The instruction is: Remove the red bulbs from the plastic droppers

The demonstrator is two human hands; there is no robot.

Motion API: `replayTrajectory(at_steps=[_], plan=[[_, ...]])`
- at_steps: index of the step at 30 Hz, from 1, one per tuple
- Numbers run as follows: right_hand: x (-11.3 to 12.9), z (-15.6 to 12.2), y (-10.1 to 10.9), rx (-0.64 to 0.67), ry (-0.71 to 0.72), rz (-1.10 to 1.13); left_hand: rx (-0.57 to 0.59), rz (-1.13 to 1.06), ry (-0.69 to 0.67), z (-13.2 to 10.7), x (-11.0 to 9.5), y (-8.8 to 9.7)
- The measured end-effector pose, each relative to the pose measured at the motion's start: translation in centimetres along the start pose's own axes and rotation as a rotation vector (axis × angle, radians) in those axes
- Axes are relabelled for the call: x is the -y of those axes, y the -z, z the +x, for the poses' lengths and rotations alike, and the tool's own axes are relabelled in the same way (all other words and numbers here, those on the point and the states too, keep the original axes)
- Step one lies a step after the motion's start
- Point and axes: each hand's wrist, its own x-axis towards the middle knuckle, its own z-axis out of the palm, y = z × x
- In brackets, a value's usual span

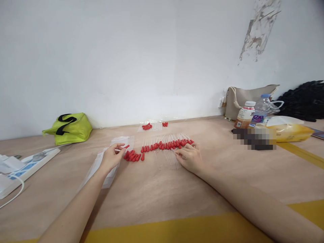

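Observation:
Between the thumb and fingers of my left hand [113, 156] is a red rubber dropper bulb [126, 147]. A small pile of loose red bulbs [131, 156] lies just right of that hand. My right hand [189, 157] is closed in a pinch at the upper ends of a bunch of clear thin dropper tubes [168, 160], its fingertips on a tube. Behind it runs a long row of droppers [165, 145], clear tubes with red bulbs on their near ends. Part of the row is hidden by my right hand.
A clear plastic bag [110, 175] lies under my left forearm. Farther back are more red bulbs [146, 126] on clear plastic. A power strip [32, 168] and lime-green pouch [73, 130] stand left; bottles [245, 114], a tissue pack [291, 130] and a beige bag [250, 94] stand right.

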Motion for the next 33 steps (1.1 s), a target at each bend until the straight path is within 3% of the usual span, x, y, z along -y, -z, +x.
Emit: replayTrajectory(at_steps=[6,14,20,27,30,33], plan=[[0.1,0.1,-1.0,0.082,0.017,-0.031,-0.017,0.083,-0.054,-0.3,-0.4,-0.7],[0.9,0.3,-0.2,0.235,0.055,0.047,-0.02,0.208,-0.006,0.2,0.6,-1.1],[1.0,0.4,0.1,0.26,0.085,0.089,0.011,0.205,0.002,0.4,0.8,-1.7],[0.8,0.3,0.2,0.241,0.04,0.109,0.0,0.207,0.04,0.4,0.9,-1.1],[0.2,0.2,0.2,0.192,-0.029,0.073,-0.049,0.271,-0.023,0.2,0.6,-1.0],[-0.5,0.2,0.4,0.153,-0.115,0.031,-0.182,0.344,-0.192,-0.6,-0.5,-1.3]])
